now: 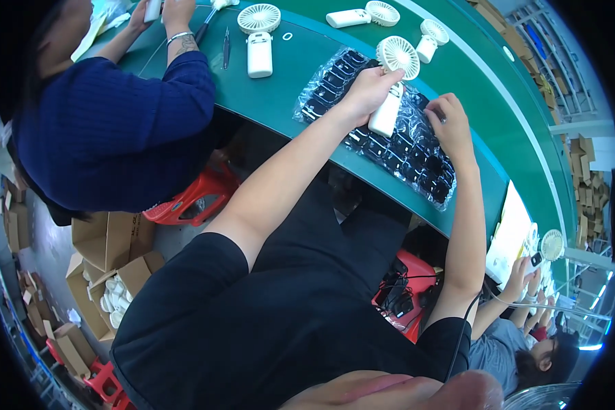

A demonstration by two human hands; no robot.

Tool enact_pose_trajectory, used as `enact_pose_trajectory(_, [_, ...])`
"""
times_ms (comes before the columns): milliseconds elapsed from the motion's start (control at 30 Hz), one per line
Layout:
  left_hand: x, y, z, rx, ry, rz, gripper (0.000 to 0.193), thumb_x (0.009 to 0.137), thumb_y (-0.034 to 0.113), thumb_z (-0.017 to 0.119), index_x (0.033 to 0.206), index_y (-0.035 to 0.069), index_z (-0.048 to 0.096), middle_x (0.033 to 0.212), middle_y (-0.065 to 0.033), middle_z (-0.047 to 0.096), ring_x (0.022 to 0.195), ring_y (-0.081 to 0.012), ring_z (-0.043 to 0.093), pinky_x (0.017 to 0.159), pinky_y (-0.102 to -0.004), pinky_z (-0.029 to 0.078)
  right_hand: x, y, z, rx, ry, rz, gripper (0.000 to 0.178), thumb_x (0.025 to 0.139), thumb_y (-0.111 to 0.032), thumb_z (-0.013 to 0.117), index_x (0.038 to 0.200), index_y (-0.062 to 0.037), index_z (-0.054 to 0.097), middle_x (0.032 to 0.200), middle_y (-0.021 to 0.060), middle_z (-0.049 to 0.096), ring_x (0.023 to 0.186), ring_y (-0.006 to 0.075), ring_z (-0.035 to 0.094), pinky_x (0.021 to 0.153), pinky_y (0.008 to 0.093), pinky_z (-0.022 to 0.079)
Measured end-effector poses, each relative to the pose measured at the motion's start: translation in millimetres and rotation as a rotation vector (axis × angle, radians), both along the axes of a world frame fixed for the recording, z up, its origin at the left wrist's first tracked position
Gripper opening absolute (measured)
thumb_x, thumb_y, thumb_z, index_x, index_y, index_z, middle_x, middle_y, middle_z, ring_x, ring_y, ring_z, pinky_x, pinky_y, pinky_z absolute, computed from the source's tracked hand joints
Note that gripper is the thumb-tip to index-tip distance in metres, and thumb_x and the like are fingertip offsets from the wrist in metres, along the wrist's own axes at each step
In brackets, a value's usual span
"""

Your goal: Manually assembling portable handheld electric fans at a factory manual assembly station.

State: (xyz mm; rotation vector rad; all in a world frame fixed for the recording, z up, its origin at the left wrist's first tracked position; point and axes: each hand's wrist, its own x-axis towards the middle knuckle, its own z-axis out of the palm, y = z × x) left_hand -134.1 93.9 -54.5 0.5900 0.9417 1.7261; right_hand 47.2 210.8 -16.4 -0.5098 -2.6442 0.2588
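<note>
My left hand [370, 92] grips a white handheld fan [385, 116] around its neck, with the round grille up and the handle pointing toward me. Beneath it lies a clear plastic sheet or bag with rows of small black parts [404, 156]; their exact kind is too small to tell. Over the right part of these rows hovers my right hand [452, 130], its thumb and fingers curled together near the fan. Whatever its fingertips hold, if anything, cannot be made out.
More white fans lie on the green table [290, 102]: one fan [260, 55] left, another fan [352, 18] beyond. Tweezers [226, 49] lie near a co-worker's blue sleeve [109, 130] at left. Other people work at right. Red stools [198, 195] and cardboard boxes [106, 239] stand below.
</note>
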Motion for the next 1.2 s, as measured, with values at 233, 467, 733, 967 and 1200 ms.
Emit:
enact_pose_trajectory(233, [1.1,-6.2,-2.7,0.011,-0.017,0.022,0.029,0.103,0.026,0.058,0.117,0.0,0.06,0.096,-0.0092,0.07,0.081,-0.0129,0.068,0.069,-0.0262,0.056,-4.0,-4.1,-1.4,0.01,0.017,0.013,0.021,0.087,-0.014,0.074,0.105,-0.0055,0.069,0.103,0.0101,0.066,0.085,0.0242,0.064,0.079,0.0372,0.052])
enact_pose_trajectory(467, [0.8,-5.8,-1.7,0.018,-0.006,0.029,0.031,0.103,0.027,0.059,0.117,0.0,0.06,0.097,-0.0093,0.07,0.081,-0.0126,0.068,0.069,-0.0263,0.057,-15.4,2.8,16.4,-0.22,-0.166,-0.115,0.021,0.092,-0.024,0.069,0.102,-0.0053,0.072,0.099,0.0106,0.07,0.084,0.0251,0.067,0.078,0.0366,0.053])
enact_pose_trajectory(733, [0.9,-5.0,-0.7,0.016,-0.014,0.023,0.031,0.102,0.027,0.059,0.118,0.0,0.059,0.098,-0.0097,0.07,0.081,-0.0131,0.068,0.069,-0.0266,0.057,-14.4,30.6,2.9,-0.219,-0.115,-0.038,0.027,0.097,-0.027,0.063,0.104,-0.0018,0.071,0.09,0.0128,0.069,0.077,0.0206,0.064,0.072,0.0343,0.05])
enact_pose_trajectory(967, [0.8,-5.9,3.6,0.091,-0.025,0.035,0.032,0.102,0.027,0.059,0.116,-0.001,0.058,0.098,-0.0103,0.07,0.081,-0.0152,0.069,0.07,-0.0288,0.059,-31.2,39.4,1.6,-0.263,0.079,-0.229,0.031,0.102,-0.029,0.057,0.104,-0.0008,0.068,0.086,0.012,0.069,0.075,0.0232,0.065,0.069,0.0348,0.049])
enact_pose_trajectory(1200, [20.4,-30.7,29.3,0.213,0.189,0.01,0.028,0.094,0.014,0.07,0.114,-0.002,0.058,0.094,-0.0107,0.069,0.077,-0.0177,0.071,0.07,-0.0333,0.063,-23.7,-20.1,38.7,-0.697,0.186,-0.037,0.026,0.104,-0.024,0.055,0.104,-0.0008,0.067,0.085,0.0041,0.069,0.073,0.0128,0.064,0.064,0.0271,0.048])
